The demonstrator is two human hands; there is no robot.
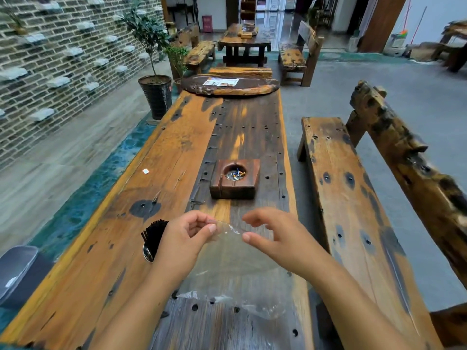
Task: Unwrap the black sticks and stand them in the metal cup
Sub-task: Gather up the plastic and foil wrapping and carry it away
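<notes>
A bundle of black sticks (154, 234) stands in the metal cup (147, 252) on the long wooden table (96, 261), mostly hidden behind my left wrist. My left hand (188, 236) pinches the top edge of a clear plastic wrapper (232, 269) between thumb and fingers. My right hand (270, 233) pinches the same edge a little to the right. The wrapper hangs down limp between my forearms and looks empty.
A wooden block ashtray (235, 179) with cigarette butts sits just beyond my hands. A small white scrap (145, 171) lies to the left. A wooden tray (230, 84) lies at the far end. A bench (353, 198) runs along the right, a grey bin (17, 271) stands at left.
</notes>
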